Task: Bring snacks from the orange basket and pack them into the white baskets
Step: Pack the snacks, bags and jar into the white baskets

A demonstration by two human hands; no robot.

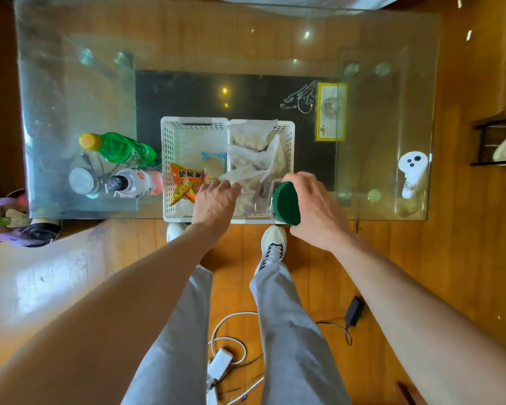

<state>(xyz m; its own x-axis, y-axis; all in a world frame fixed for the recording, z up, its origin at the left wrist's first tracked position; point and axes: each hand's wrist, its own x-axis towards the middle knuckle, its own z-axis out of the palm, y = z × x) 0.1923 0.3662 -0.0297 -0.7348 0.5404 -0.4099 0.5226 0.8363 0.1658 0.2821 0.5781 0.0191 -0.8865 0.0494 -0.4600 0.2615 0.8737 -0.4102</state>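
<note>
Two white perforated baskets are set side by side at the near edge of a glass table [70,97], touching each other. In the left white basket [167,159] an orange snack packet [184,185] and a blue-white packet [213,165] are held. The right white basket [289,147] is filled with clear bags of snacks [251,147]. A clear jar with a green lid [287,204], tilted lid-toward-camera over the near right corner of the right basket, is gripped by the right hand [319,211], fingers curled round it. The left hand [215,203] is laid palm-down over the near part where the two baskets meet, fingers extended onto a clear bag; whether that bag is pinched cannot be told. The orange basket is not in view. To the left of the baskets, a green bottle [120,147] and a white-pink bottle [137,182] are seen lying on the glass. A yellow-bordered card [330,112] sits far right of the baskets, a white controller [412,173] further right. Cables and a white adapter [219,363] are seen on the wooden floor between the legs.
</note>
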